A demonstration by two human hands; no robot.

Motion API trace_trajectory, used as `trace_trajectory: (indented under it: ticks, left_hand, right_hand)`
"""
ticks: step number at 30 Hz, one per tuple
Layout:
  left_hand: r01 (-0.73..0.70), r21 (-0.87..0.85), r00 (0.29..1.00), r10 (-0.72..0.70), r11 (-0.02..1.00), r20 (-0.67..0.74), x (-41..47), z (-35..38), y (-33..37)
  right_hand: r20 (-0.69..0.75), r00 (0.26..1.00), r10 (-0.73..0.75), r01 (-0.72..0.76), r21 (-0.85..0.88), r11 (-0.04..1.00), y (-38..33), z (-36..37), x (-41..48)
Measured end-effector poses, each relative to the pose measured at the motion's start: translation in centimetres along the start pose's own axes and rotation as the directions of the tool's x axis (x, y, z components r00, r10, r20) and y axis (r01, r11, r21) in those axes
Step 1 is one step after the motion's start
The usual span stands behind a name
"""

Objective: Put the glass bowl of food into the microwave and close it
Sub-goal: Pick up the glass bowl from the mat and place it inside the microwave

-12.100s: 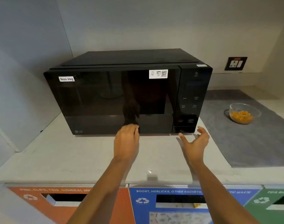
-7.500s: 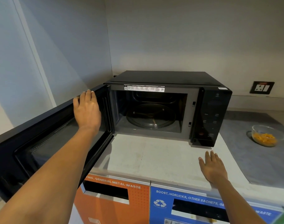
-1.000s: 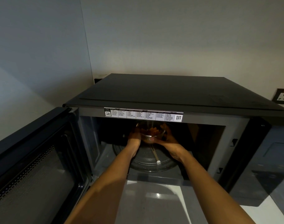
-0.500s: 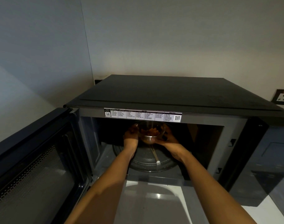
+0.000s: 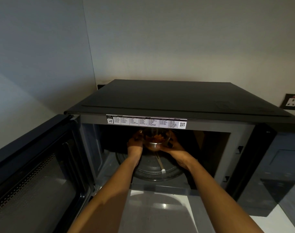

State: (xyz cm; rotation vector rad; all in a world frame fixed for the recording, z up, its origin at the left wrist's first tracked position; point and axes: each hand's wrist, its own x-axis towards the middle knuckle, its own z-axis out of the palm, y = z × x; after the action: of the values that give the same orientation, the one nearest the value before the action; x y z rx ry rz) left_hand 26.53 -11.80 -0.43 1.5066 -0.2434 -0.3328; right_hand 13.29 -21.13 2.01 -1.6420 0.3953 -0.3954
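The black microwave stands in front of me with its door swung wide open to the left. Inside the dark cavity, the glass bowl of orange food is held over the back part of the round glass turntable. My left hand grips the bowl's left side and my right hand cups its right side and underside. I cannot tell whether the bowl touches the turntable.
A white counter runs below the microwave's opening. The control panel is at the right of the cavity. A wall socket sits on the back wall at far right. Walls close in at left and behind.
Both hands have held the bowl inside the cavity throughout the last second, with hardly any shift. Earlier the door was shut, then opened, and the bowl stood on the grey mat at right.
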Motion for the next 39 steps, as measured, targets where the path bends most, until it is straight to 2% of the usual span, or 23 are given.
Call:
trace_trajectory:
  ticks: [9, 15, 20, 26, 32, 35, 37, 39]
  left_hand:
    - [-0.008, 0.002, 1.000, 0.008, 1.000, 0.005, -1.1, -0.1, 0.4]
    - [-0.003, -0.078, 1.000, 0.001, 0.997, -0.027, -2.2, -0.3, 0.9]
    - [0.029, -0.011, 0.998, -0.030, 1.000, -0.063, -0.7, -0.5, -1.2]
    - [0.064, 0.086, 0.995, -0.057, 0.994, -0.079, -5.5, -0.9, 1.2]
    - [-0.019, 0.129, 0.999, 0.024, 0.991, -0.039, -7.8, -1.0, 1.2]
    - [-0.065, 0.165, 0.997, 0.070, 0.984, -0.023, -10.1, -1.5, 2.3]
    - [-0.110, 0.193, 0.993, 0.117, 0.975, -0.023, -11.7, -1.9, 3.5]
    - [-0.154, 0.211, 0.986, 0.162, 0.965, -0.023, -13.2, -2.5, 4.5]
  right_hand:
    - [-0.024, 1.000, -0.017, 0.018, 0.022, 1.000, 0.1, 0.1, -0.2]
    - [-0.042, 0.999, -0.033, 0.034, 0.036, 0.999, 0.2, 0.0, -0.7]
    - [-0.081, 0.997, -0.022, 0.023, 0.011, 1.000, 0.6, -0.1, -1.2]
    - [-0.081, 0.996, -0.024, 0.014, -0.114, 0.993, 0.8, -0.3, -2.0]
    - [-0.039, 0.997, -0.067, 0.064, -0.088, 0.994, 0.9, 0.0, -4.3]
    - [-0.107, 0.988, -0.112, 0.083, -0.242, 0.967, 1.0, 0.1, -6.1]
    - [-0.131, 0.970, -0.206, 0.133, -0.425, 0.895, 1.2, 0.0, -7.6]
    - [-0.130, 0.947, -0.295, 0.183, -0.538, 0.823, 1.6, -0.2, -9.2]
